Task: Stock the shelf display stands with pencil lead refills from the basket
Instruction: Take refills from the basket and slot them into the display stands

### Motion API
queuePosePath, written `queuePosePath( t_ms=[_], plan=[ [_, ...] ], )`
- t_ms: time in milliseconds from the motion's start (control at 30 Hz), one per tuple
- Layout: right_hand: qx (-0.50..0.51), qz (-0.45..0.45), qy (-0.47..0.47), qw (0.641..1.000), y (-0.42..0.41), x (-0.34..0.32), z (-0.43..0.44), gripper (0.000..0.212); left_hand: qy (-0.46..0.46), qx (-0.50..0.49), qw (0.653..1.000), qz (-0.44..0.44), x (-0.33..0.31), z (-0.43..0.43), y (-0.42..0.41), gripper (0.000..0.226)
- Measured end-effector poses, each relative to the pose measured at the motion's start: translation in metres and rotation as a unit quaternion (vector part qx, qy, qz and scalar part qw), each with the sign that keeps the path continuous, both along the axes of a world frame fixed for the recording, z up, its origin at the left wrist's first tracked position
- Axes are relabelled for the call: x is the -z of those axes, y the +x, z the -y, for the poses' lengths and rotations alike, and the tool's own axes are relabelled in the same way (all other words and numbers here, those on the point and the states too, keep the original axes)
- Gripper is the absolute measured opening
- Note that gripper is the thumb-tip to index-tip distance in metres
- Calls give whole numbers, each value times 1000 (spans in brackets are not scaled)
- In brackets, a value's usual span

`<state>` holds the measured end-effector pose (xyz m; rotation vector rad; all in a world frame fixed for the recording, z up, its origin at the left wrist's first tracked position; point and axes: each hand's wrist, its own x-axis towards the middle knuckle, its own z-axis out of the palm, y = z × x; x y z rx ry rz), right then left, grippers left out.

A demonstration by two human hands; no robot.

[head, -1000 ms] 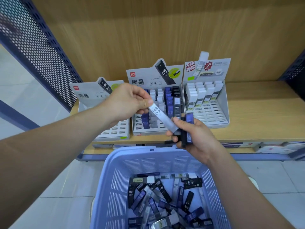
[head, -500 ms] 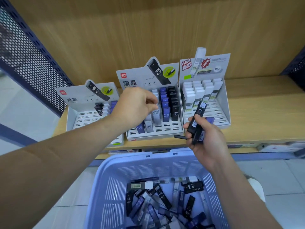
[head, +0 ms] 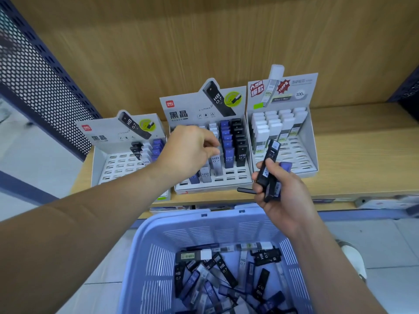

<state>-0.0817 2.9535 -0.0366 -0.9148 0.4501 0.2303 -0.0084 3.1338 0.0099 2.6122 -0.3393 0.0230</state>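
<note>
While the wooden shelf (head: pixel 351 155) is standing behind the blue basket (head: pixel 158 257) of loose lead refills (head: pixel 224 270), the middle display stand (head: pixel 181 112) is holding a pale refill (head: pixel 216 165) that the left hand (head: pixel 190 152) is pinching at the top, and the right hand (head: pixel 283 200) is gripping a few dark refills (head: pixel 267 171) beside it.

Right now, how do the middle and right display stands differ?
The middle stand holds blue refills and black refills; the right stand holds white-capped refills. The middle stand's rows reach nearer its front; the right stand's front slots are empty. Both are grey slotted stands on one shelf.
</note>
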Motion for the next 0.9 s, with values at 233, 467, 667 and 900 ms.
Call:
queuePosePath(
  t_ms=[233, 467, 667, 900],
  plan=[
    [-37, 8, -8, 999, -3, -1, -1, 20, 3, -4, 1000, -12, 6, -4, 4, 19],
    [-64, 28, -44, 997, -4, 0, -7, 26, 89, 101, 990, 29, 10, 4, 5, 15],
    [-74, 35, -61, 995, -5, 0, -11, 22, 86, 69, 994, 19, 11, -2, 5, 19],
    [-133, 62, -86, 985, -2, -6, -9, 23, -244, -10, 947, -210, -21, 10, 3, 25]
  ],
)
